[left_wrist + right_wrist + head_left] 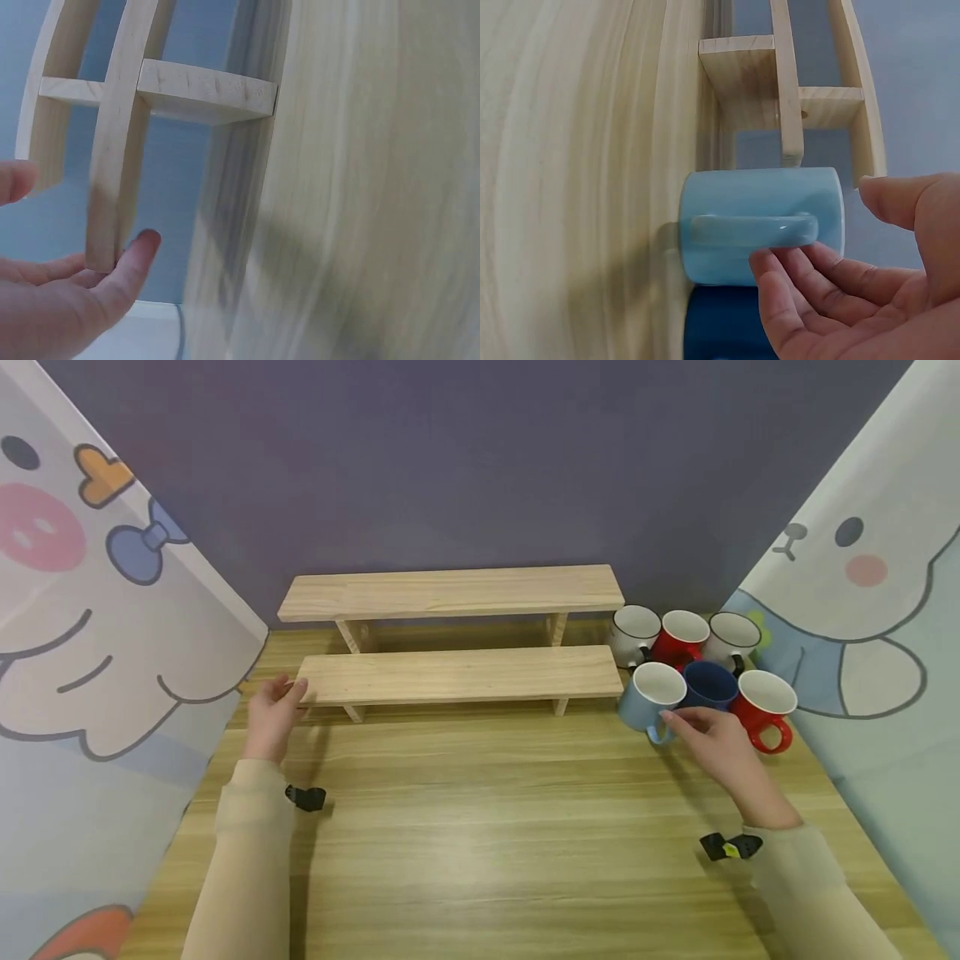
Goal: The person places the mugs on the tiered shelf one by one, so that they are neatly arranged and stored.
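My left hand (274, 710) is at the left end of the lower wooden shelf (461, 675). Its fingers touch the board's end in the left wrist view, while the thumb stands apart above the board. On the right, my right hand (716, 752) reaches to a light blue mug (761, 191) standing upright. The fingertips are at the mug's handle (754, 229), with the thumb held away from it. Beside that mug is a dark blue mug (708, 683), and right of it a red mug (763, 693), partly behind the hand.
Behind the front mugs stand a white mug (633, 631), a red mug with a white inside (684, 631) and another white mug (733, 635). The upper wooden shelf (450, 592) backs onto a grey wall (480, 460). Cartoon-printed panels flank the wooden table (465, 827).
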Tool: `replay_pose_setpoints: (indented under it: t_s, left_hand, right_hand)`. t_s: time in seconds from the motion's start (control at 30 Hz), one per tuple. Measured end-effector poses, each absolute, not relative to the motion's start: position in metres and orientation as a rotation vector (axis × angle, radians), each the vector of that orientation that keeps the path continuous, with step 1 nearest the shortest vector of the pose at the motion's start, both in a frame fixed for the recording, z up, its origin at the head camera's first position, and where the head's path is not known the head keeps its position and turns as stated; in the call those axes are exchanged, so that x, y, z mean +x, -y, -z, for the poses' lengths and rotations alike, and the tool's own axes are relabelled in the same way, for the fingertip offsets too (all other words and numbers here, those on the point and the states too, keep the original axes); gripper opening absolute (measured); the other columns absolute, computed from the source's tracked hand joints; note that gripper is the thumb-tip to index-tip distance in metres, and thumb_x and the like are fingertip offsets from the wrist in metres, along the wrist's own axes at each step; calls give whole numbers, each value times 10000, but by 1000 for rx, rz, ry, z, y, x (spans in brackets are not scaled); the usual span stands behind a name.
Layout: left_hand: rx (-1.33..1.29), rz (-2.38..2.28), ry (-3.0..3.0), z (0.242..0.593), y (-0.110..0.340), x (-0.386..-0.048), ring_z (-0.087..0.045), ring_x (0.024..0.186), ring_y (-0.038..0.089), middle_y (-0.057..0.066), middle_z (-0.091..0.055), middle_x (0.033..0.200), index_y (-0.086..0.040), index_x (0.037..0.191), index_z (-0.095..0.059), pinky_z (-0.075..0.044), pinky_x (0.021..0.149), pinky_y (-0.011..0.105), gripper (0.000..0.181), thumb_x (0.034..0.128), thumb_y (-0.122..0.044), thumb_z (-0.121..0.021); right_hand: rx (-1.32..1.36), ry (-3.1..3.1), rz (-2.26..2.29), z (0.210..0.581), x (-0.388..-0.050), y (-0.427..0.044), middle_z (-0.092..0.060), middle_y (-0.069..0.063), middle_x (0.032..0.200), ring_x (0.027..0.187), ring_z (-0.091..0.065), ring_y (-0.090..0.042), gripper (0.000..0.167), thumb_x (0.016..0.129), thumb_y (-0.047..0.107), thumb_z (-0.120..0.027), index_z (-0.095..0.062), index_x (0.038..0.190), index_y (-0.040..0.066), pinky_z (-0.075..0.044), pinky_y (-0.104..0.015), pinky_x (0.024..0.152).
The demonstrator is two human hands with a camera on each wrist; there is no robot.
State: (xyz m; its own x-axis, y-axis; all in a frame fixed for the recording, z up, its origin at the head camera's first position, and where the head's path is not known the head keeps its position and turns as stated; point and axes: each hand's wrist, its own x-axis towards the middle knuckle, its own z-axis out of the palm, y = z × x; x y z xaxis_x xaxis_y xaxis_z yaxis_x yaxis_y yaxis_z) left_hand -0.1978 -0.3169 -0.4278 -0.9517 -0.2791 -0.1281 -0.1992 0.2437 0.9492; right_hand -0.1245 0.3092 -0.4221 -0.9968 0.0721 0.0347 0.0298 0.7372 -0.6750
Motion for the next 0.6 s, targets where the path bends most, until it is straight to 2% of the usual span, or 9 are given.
replay_pose_setpoints:
  t_s: [0.07,0.2,0.37,0.47,0.6]
  left_hand:
    - [474,1884,2390,430,319,-201,-524,1228,259,273,-292,1560,52,1585,-163,-473,1075,358,748,1074,-361,-521]
    - [503,1946,2371,434,320,-205,-559,1069,122,283,-328,1525,84,1568,-189,-509,1002,260,741,1070,-336,-543]
    - [591,1996,2272,438,317,-207,-575,1004,110,246,-387,1495,55,1568,-246,-494,1038,326,740,1047,-339,-594]
    - [607,2027,2190,442,316,-209,-580,971,122,237,-398,1485,40,1573,-252,-487,1042,352,745,1036,-322,-620]
    - [598,2088,2088,447,314,-212,-570,965,127,197,-448,1401,54,1565,-262,-527,970,282,725,1026,-238,-649]
  right_hand:
    - [-94,2894,-1152,425,-128,-310,-699,-237,1071,925,-625,-363,586,1045,470,-571,-682,1187,-87,-555,-334,694]
    - [-117,2925,-1283,432,-133,-313,-697,-219,1077,956,-634,-375,602,1056,482,-539,-675,1200,-87,-548,-295,736]
    - [-133,2907,-1449,441,-138,-316,-693,-189,1115,1009,-624,-335,565,1065,454,-537,-680,1204,-75,-538,-217,781]
    - [-127,2875,-1510,447,-139,-318,-693,-191,1131,1000,-628,-234,550,1073,424,-535,-671,1222,-88,-552,-190,798]
    - [-67,2829,-1562,452,-138,-318,-698,-219,1134,973,-626,-122,526,1088,386,-518,-667,1226,-100,-549,-165,814]
